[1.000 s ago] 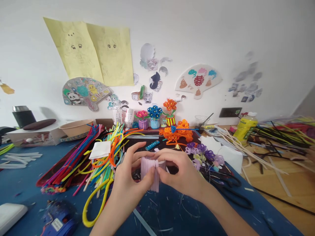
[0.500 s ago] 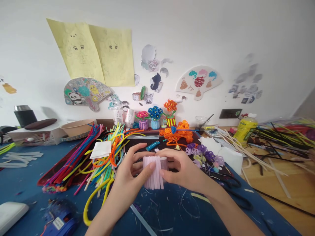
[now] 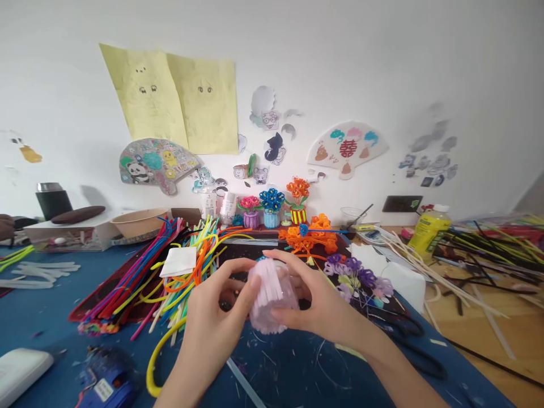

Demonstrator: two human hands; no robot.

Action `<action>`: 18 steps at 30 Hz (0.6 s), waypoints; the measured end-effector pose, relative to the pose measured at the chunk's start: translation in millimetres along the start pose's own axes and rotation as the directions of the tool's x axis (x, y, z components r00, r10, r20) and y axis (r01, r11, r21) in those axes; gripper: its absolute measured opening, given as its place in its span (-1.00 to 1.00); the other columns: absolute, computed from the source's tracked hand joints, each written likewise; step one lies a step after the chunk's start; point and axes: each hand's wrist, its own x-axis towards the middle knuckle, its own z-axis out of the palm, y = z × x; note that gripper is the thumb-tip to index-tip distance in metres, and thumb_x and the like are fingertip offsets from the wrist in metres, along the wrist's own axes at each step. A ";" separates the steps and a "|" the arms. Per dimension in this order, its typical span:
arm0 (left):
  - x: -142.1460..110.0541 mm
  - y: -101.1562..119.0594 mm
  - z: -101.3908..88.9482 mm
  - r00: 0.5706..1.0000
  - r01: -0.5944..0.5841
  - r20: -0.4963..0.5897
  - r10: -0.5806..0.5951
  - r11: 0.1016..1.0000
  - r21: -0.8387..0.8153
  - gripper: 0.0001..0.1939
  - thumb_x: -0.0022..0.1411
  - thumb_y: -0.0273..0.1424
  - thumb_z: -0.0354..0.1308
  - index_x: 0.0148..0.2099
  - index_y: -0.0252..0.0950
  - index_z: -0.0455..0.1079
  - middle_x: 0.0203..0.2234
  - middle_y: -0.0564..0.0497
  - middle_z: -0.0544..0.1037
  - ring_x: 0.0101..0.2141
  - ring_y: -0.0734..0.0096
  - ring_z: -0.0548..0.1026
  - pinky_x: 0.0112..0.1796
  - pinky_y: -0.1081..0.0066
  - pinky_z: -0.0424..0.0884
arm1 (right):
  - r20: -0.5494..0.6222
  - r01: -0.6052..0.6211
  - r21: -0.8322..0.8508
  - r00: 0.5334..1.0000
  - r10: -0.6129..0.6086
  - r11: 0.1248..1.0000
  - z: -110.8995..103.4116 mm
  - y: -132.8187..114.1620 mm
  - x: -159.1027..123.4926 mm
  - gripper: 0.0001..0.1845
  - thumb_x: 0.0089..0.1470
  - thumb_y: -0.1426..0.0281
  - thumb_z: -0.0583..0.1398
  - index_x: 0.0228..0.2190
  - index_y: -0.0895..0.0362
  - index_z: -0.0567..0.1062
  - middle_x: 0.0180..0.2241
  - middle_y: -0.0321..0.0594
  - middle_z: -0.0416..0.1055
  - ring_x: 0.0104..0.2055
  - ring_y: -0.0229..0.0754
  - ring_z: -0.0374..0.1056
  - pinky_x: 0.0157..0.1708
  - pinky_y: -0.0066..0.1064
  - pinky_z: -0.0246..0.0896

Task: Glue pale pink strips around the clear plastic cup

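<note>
Both hands hold a small cup wrapped in pale pink pipe cleaners, just above the blue mat. My left hand grips its left side, thumb pressed on the front. My right hand wraps round its right side and top, fingers curled over the rim. The cup is tilted toward me. A heap of coloured pipe cleaners lies just left of the hands.
A blue glue gun lies at the near left. Purple pipe-cleaner flowers and black scissors sit right of my hands. Orange flowers, small flower pots and a yellow glue bottle stand behind.
The pink-wrapped cup has been turned and tilted between my hands; my right hand shifted over its top and side. The view drifted slightly down and left.
</note>
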 end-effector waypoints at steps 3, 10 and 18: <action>-0.2 1.3 -5.5 0.950 -0.294 -0.061 0.307 0.942 0.162 -0.80 0.22 -0.22 0.19 -0.15 -0.17 0.48 -0.27 0.03 0.61 -0.32 0.38 0.56 -0.30 0.43 0.47 | -0.038 -0.009 -0.039 0.999 0.008 0.999 -2.5 0.8 -0.5 -0.24 -0.05 0.42 0.37 0.15 -0.24 0.28 -0.22 -0.33 0.35 -0.35 -0.26 0.35 -0.33 -0.40 0.34; -2.7 1.5 -7.7 0.864 -0.484 -0.034 0.502 0.847 0.220 -0.88 0.18 -0.45 0.26 -0.20 -0.19 0.50 -0.27 0.07 0.64 -0.22 0.47 0.58 -0.14 0.53 0.46 | -0.064 -0.032 -0.156 0.998 0.023 0.987 -3.2 1.3 0.3 -0.30 -0.04 0.45 0.33 0.11 -0.23 0.34 -0.40 -0.41 0.24 -0.47 -0.34 0.18 -0.45 -0.48 0.19; -3.2 3.1 -5.1 0.877 -0.447 -0.087 0.473 0.868 0.217 -0.92 0.16 -0.46 0.26 -0.25 -0.20 0.52 -0.32 0.13 0.66 -0.30 0.55 0.61 -0.19 0.65 0.46 | -0.106 -0.003 -0.281 0.994 -0.027 0.960 -3.5 0.1 0.1 -0.31 -0.05 0.46 0.30 0.10 -0.23 0.35 -0.41 -0.41 0.19 -0.48 -0.33 0.16 -0.44 -0.46 0.17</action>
